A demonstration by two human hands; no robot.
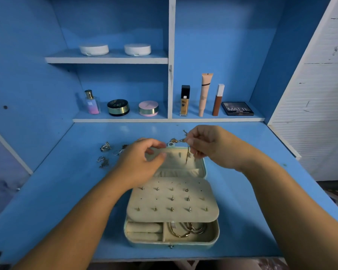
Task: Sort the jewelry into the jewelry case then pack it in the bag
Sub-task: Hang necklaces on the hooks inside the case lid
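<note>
Right hand (pixel 209 147) fingers pinch a thin gold chain (pixel 187 154) over a half-filled beige jewelry case (pixel 183 245); left hand (pixel 139 162) grip unclear; silver pieces (pixel 105 147) left of its fingers wait.

The word "MATTE" stands in large pale capitals on the lid of the dark eyeshadow palette (pixel 237 108), which lies in the right compartment of the lower shelf; a smaller line beneath it is too fine to read. The letters "SB" show in white on the pink-and-blue perfume bottle (pixel 92 104) in the left compartment. Small print on the foundation bottle (pixel 184 103) and the beige tube (pixel 204 95) cannot be read.
</note>
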